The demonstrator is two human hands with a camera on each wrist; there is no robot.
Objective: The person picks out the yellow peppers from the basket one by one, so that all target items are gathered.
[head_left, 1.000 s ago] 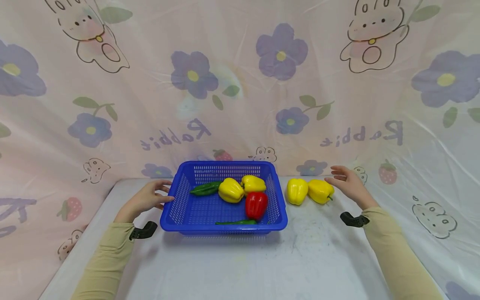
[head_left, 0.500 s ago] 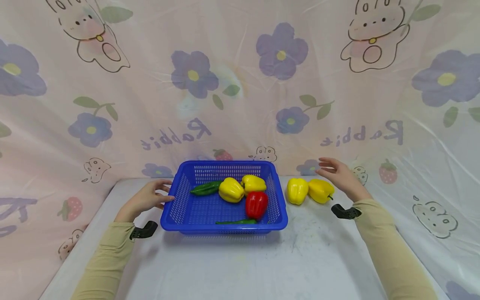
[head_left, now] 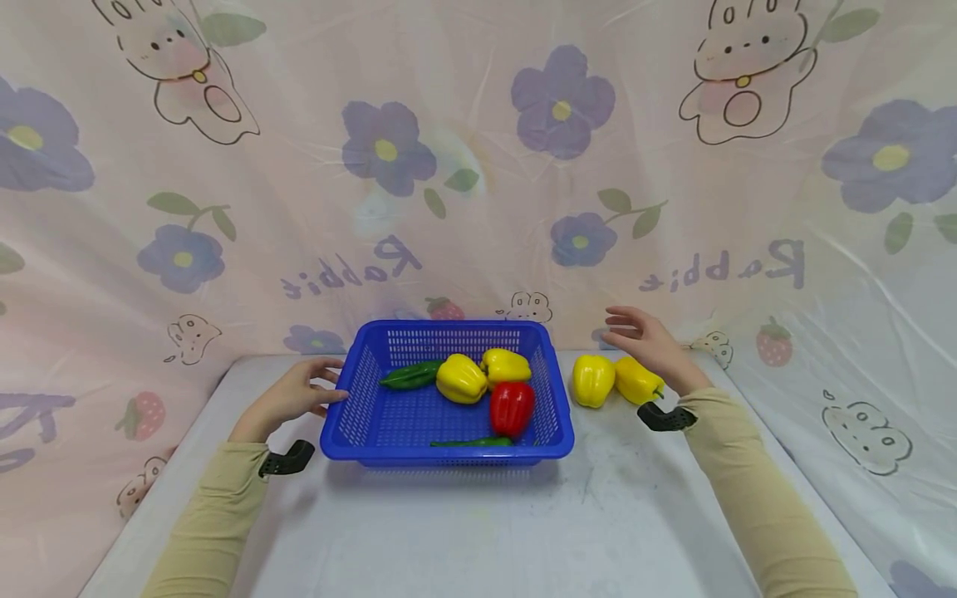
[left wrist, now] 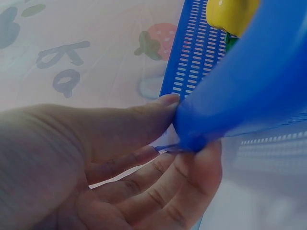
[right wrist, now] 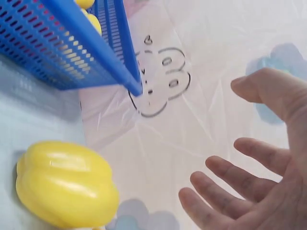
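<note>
Blue plastic basket [head_left: 389,453], perforated and rectangular, resting on a white tabletop [head_left: 463,531], near the centre of the head view. Clock positions are those of the head view. At the basket's 9 o'clock, the left hand [head_left: 295,392] grips the rim: the left wrist view shows the thumb against one face and the other fingers curled beneath the edge. Beyond 3 o'clock, outside the basket, two yellow bell peppers lie side by side: the inner one [head_left: 594,381] near the basket wall, the outer one [head_left: 634,380] with its stem toward 4 o'clock. The right hand [head_left: 650,342] is raised at the 1 o'clock side of this pair, touching nothing; its fingers are spread apart, with the thumb well away from them, as the right wrist view confirms.

Contents of the basket: an elongated dark-green vegetable [head_left: 411,375] at 10 o'clock; a yellow bell pepper [head_left: 460,379] just off centre toward 1 o'clock; a second yellow one [head_left: 506,366] at 2 o'clock; a red bell pepper [head_left: 512,409] at 4 o'clock; and a slender green vegetable [head_left: 471,443] at 5 o'clock, partly hidden by the front rim. Behind, at 12 o'clock, hangs a printed sheet [head_left: 478,241] bearing flowers and rabbits.
</note>
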